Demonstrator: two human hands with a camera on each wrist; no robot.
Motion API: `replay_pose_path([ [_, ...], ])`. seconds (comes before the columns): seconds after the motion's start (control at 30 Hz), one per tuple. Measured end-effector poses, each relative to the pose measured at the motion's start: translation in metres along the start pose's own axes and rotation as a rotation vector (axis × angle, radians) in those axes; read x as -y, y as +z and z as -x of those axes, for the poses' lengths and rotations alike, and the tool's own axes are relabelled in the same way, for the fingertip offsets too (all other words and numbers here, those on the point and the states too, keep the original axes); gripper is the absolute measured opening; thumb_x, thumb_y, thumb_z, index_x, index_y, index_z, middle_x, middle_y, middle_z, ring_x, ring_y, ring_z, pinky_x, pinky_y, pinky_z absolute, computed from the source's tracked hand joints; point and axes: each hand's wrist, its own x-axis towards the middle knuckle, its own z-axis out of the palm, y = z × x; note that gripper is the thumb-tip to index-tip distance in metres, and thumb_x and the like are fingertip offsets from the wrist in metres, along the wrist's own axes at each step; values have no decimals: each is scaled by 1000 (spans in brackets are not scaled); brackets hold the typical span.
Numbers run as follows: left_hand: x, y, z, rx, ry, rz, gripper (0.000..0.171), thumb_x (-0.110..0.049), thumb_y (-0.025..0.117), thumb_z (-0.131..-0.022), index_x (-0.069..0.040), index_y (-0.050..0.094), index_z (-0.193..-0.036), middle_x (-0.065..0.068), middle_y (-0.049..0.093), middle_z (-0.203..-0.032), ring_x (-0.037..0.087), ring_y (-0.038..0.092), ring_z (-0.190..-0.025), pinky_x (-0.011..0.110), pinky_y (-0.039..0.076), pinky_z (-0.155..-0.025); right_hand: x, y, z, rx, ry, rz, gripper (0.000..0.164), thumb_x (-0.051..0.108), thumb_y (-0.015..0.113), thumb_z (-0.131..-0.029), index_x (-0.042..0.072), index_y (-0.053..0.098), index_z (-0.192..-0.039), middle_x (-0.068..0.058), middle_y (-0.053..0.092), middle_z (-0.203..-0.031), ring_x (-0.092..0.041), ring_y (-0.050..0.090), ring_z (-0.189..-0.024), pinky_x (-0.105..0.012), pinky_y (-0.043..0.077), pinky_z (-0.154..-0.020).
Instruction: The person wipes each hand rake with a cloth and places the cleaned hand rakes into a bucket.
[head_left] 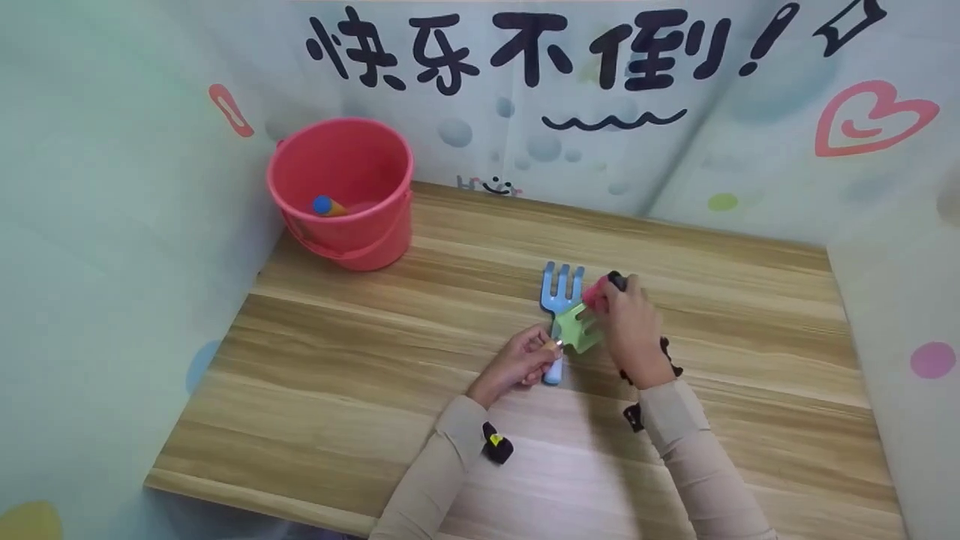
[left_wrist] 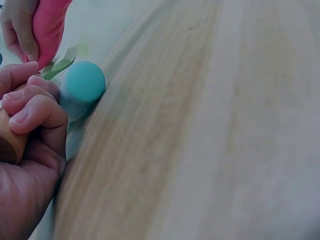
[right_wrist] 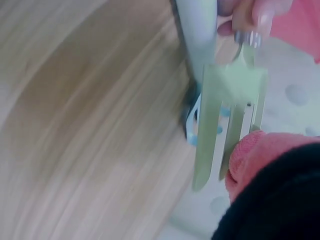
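My left hand (head_left: 520,357) grips the wooden handle (left_wrist: 11,141) of a small green garden fork (right_wrist: 235,80). The green fork is held above the table, its tines pointing to the right in the head view. In my right hand (head_left: 634,324) is a pink cloth (head_left: 596,292), pressed at the tines; the right wrist view has the cloth (right_wrist: 250,155) lying over the end of one tine. A blue garden fork (head_left: 555,298) lies on the table under the green one, tines away from me, its pale handle (left_wrist: 85,85) beside my left hand.
A pink-red bucket (head_left: 386,232) stands at the back left of the wooden table (head_left: 360,360). Inside it shows a wooden handle with a blue end (head_left: 322,205). Printed cloth walls (head_left: 480,135) rise at the back and both sides.
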Motion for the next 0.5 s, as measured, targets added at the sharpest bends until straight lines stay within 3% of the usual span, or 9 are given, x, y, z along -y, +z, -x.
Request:
replay_pose_path([
  [0.33,4,0,-1,-20,-16,12,12,-11,59,-89,-11,47,-88,0,49,-63,5,33,-41,17,26,-36,-15,-8,-1,-53,56,-23,22,23,60,-91,6,61,-105,-21,47,-97,-37,54,-76,-52,47,-50],
  [0.4,3,0,-1,-33,-22,32,12,-12,59,-89,-11,47,-88,0,49,-64,5,32,-42,18,25,-36,-15,-6,2,-102,32,-53,23,23,61,-91,6,62,-105,-21,47,-95,-36,53,-72,-50,46,-49],
  [0.5,1,0,-1,-37,-27,50,11,-15,59,-89,-12,48,-88,0,50,-65,5,32,-42,18,25,-36,-11,1,7,-195,-73,-117,22,22,64,-88,6,64,-103,-20,49,-92,-32,52,-66,-45,46,-47],
])
